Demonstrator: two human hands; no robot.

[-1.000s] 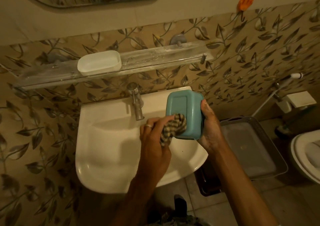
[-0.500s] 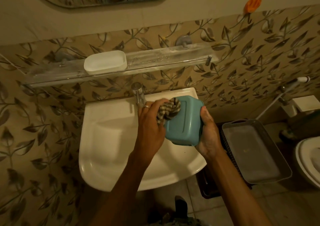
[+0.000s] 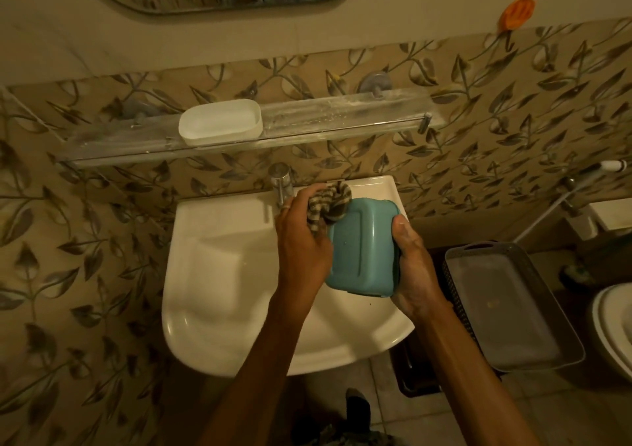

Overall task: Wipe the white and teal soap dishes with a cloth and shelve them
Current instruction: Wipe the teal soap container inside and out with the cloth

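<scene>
Teal soap dish (image 3: 362,247), a rounded rectangular plastic tub, is turned with its underside toward the camera; a raised rectangular panel shows on that base, and a darker rim edge runs along its right side. It is held up over the right part of the white sink (image 3: 219,284), not resting on anything. The right hand (image 3: 412,267) grips it from the right, thumb lying over the far right corner and palm cupping the near right edge. The left hand (image 3: 302,240) is closed around a bunched striped cloth (image 3: 328,204), which is pressed against the dish's far left corner; this hand covers the dish's left edge. The tap (image 3: 282,185) stands just left of the cloth, behind the left hand.

The white soap dish (image 3: 220,126), oval-cornered and open side up, sits on the glass shelf (image 3: 342,117) on the far wall, left of the shelf's middle and well apart from both hands. A grey tray (image 3: 513,308) lies low to the right of the sink, and an orange hook (image 3: 515,12) is stuck to the wall at far right.
</scene>
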